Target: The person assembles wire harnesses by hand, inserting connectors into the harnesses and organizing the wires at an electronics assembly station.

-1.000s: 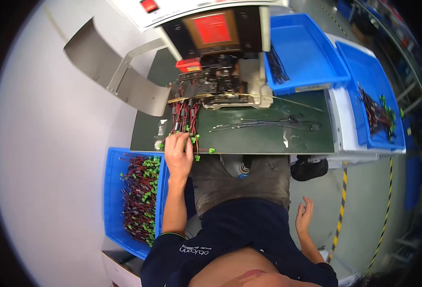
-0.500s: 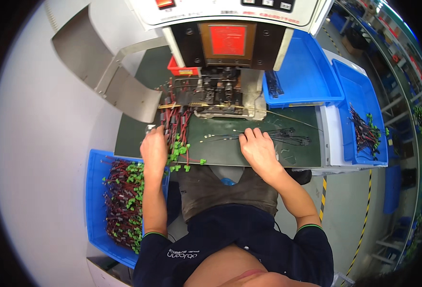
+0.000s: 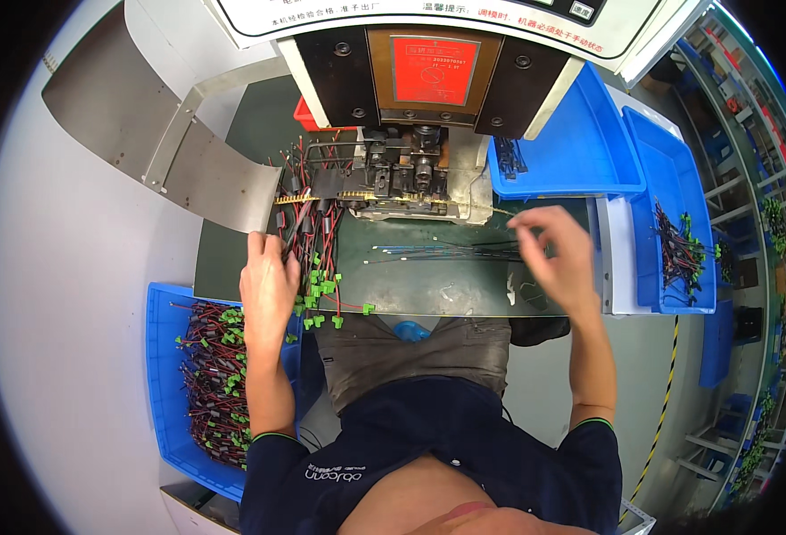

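My left hand [image 3: 268,283] is at the left of the green bench, its fingers closed at the edge of a bundle of red-and-black cables [image 3: 324,223]; its fingertips are partly hidden. Green connectors [image 3: 321,287] end these cables near the bench's front edge. My right hand [image 3: 560,259] is raised over the right of the bench, with its thumb and bent fingers apart. Thin black wires [image 3: 451,253] lie across the bench, their right ends hidden behind that hand. Beyond both hands stands a press machine [image 3: 419,169] with a metal terminal strip [image 3: 354,195] running through its tooling.
At the lower left, a blue bin [image 3: 163,392] holds many cables with green connectors. Two blue trays [image 3: 580,152] [image 3: 642,214] stand at the right, holding some wires. A curved metal guard [image 3: 223,192] juts in at the left, and a red box [image 3: 304,114] sits behind the cables.
My right hand has lifted off the black wires and moved right. My left hand has shifted slightly left beside the red-and-black cables. The whole view has shifted a little.
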A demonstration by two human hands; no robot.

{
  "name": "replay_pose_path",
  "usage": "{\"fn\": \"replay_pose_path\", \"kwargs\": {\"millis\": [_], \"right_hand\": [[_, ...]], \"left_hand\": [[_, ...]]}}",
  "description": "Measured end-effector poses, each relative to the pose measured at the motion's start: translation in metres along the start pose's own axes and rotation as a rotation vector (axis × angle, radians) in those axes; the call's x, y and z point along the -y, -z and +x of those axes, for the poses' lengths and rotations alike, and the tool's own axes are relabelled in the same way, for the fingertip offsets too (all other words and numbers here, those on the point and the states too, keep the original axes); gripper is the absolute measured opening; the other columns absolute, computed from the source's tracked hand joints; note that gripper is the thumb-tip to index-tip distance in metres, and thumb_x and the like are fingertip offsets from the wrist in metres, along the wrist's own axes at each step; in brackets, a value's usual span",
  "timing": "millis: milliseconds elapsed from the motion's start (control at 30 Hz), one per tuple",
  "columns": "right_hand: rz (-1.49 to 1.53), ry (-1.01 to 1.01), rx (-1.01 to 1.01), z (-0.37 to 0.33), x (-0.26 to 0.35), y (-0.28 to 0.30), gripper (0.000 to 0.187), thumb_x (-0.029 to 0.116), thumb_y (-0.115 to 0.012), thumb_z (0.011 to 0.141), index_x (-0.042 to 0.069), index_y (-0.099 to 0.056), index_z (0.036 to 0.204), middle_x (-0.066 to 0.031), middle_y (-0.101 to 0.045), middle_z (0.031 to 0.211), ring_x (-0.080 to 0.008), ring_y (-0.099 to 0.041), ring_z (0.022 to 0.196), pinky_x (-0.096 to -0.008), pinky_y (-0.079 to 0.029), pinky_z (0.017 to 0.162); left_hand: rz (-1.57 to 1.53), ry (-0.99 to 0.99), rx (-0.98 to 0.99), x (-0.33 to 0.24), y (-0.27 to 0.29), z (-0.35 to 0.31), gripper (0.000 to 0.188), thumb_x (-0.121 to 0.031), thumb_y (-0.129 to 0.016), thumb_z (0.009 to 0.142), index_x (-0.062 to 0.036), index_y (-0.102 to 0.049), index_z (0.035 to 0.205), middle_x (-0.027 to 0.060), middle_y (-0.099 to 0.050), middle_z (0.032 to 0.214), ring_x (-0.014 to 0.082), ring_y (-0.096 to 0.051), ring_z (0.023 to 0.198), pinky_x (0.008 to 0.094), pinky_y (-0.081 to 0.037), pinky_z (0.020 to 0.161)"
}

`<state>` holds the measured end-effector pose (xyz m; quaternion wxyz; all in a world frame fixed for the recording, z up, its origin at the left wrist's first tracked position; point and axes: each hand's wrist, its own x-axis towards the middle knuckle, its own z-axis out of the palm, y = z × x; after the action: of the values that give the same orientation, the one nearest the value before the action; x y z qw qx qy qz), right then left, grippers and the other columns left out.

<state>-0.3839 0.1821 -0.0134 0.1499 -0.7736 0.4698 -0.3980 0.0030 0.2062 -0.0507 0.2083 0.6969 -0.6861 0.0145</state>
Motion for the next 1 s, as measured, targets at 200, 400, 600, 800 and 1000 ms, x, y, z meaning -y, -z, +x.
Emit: {"fn": "replay_pose_path", "kwargs": {"millis": [200, 400, 600, 800, 1000], "right_hand": [[0.502, -0.087, -0.375, 0.008, 0.001, 0.047, 0.014, -0.002, -0.055, 0.098, 0.001, -0.053, 0.112, -0.0158, -0.069, 0.093, -0.0182, -0.068, 0.081, -0.0239, -0.05, 0.064], [0.72, -0.116, -0.535, 0.017, 0.018, 0.057, 0.008, 0.005, -0.051, 0.103, 0.001, -0.053, 0.109, -0.0141, -0.067, 0.084, -0.0155, -0.064, 0.067, -0.0238, -0.048, 0.059], [1.153, -0.354, -0.022, -0.021, 0.041, 0.073, 0.009, 0.009, -0.053, 0.102, 0.004, -0.053, 0.109, -0.0095, -0.067, 0.075, -0.0057, -0.05, 0.049, -0.0222, -0.041, 0.053], [0.391, -0.484, 0.346, -0.056, -0.017, -0.003, 0.011, 0.014, -0.056, 0.101, 0.004, -0.054, 0.103, -0.0074, -0.07, 0.09, -0.0055, -0.057, 0.061, -0.0181, -0.033, 0.044], [0.375, -0.615, 0.288, -0.052, -0.032, -0.042, 0.01, 0.014, -0.059, 0.1, 0.004, -0.058, 0.099, -0.004, -0.064, 0.076, -0.0037, -0.052, 0.058, -0.0196, -0.035, 0.045]], "left_hand": [[0.02, 0.05, -0.077, -0.007, 0.038, -0.016, 0.019, -0.016, -0.065, 0.094, -0.0003, -0.058, 0.087, 0.0173, -0.056, 0.087, 0.0422, -0.06, 0.073, 0.05, -0.045, 0.06], [-0.191, 0.022, -0.222, 0.005, 0.074, -0.036, 0.007, -0.002, -0.064, 0.092, 0.0019, -0.059, 0.091, 0.0146, -0.058, 0.085, 0.0339, -0.057, 0.069, 0.0386, -0.047, 0.066], [-1.066, 0.204, 0.13, -0.004, 0.093, -0.082, 0.019, 0.003, -0.053, 0.099, 0.0024, -0.052, 0.118, 0.0123, -0.069, 0.093, 0.0103, -0.06, 0.081, 0.024, -0.046, 0.074], [-1.476, 0.177, 0.503, -0.047, 0.041, -0.098, 0.003, -0.001, -0.05, 0.102, 0.0009, -0.051, 0.104, 0.015, -0.069, 0.096, 0.016, -0.066, 0.09, 0.0278, -0.05, 0.077], [-1.419, -0.081, 0.44, -0.081, -0.029, -0.072, 0.011, -0.002, -0.057, 0.1, 0.0007, -0.054, 0.11, 0.0083, -0.064, 0.094, 0.0128, -0.065, 0.085, 0.0244, -0.051, 0.071]]}}
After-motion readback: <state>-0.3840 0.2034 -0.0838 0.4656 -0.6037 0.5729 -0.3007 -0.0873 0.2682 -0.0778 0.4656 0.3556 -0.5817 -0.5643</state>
